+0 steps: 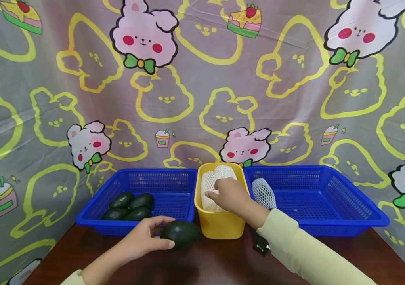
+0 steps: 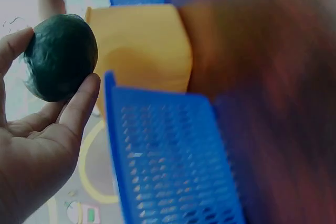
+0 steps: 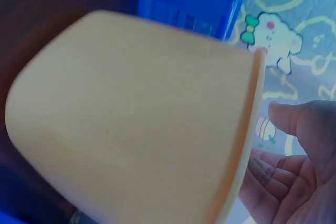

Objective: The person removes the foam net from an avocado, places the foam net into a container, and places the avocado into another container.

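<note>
My left hand [image 1: 149, 235] grips a dark green avocado [image 1: 181, 234] between thumb and fingers, in front of the left blue basket and beside the yellow bin [image 1: 222, 225]. In the left wrist view the avocado [image 2: 62, 57] sits at the fingertips. The right hand [image 1: 232, 194] reaches over the bin's rim, just above the white foam net sleeves [image 1: 209, 186] standing inside. In the right wrist view, that hand's thumb stands apart from its loosely bent fingers [image 3: 273, 174], and no sleeve shows between them; some fingertips are hidden by the bin's rim.
Left of the bin, a blue basket [image 1: 99, 227] holds several avocados [image 1: 140, 202]. On the right, another blue basket [image 1: 331, 228] contains a netted item [image 1: 264, 193] near its left wall. A small black object [image 1: 260, 245] lies on the brown table [image 1: 216, 265] by the right forearm.
</note>
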Demonstrator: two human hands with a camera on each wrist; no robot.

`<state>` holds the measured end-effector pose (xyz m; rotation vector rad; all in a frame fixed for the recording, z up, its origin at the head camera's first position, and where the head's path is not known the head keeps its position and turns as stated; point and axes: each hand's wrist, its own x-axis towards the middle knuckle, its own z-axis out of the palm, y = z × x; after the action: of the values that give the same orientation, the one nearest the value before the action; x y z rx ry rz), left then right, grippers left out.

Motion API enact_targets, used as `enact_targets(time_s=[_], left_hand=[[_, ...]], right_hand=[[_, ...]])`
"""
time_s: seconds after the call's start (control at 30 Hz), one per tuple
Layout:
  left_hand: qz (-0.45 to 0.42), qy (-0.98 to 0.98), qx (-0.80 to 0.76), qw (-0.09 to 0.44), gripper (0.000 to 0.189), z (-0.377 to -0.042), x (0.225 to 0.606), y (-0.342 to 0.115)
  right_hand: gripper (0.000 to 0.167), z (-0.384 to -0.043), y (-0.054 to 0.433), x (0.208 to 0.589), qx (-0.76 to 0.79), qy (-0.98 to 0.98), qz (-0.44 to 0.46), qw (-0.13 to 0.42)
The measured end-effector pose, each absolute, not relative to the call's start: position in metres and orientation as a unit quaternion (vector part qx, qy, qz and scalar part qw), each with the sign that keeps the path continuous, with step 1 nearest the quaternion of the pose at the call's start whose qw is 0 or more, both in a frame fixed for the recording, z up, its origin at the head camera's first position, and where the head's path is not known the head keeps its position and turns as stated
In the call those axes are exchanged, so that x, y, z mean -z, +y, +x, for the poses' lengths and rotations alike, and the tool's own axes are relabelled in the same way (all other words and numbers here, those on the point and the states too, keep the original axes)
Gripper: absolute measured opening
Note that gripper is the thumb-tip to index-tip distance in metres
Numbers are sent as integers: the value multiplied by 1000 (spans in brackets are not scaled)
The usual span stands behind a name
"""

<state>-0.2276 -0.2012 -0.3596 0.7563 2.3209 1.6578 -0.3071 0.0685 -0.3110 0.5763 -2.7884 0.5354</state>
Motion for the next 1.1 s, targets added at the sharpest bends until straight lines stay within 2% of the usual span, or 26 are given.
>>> enact_targets(time_s=[0.37, 0.6, 0.77, 1.1], left_hand=[[222, 813, -538, 5, 57, -245, 330, -225], [161, 839, -519, -41, 57, -258, 325, -233], [147, 859, -486, -72, 61, -269, 328, -236], [123, 885, -440, -94, 62, -297, 344, -240]], right_hand=[[26, -278, 59, 315, -282, -926, 219, 122], [24, -268, 51, 319, -349, -905, 223, 93], [21, -260, 44, 329, -391, -890, 228, 46], [22, -246, 26, 356, -455, -866, 206, -40]])
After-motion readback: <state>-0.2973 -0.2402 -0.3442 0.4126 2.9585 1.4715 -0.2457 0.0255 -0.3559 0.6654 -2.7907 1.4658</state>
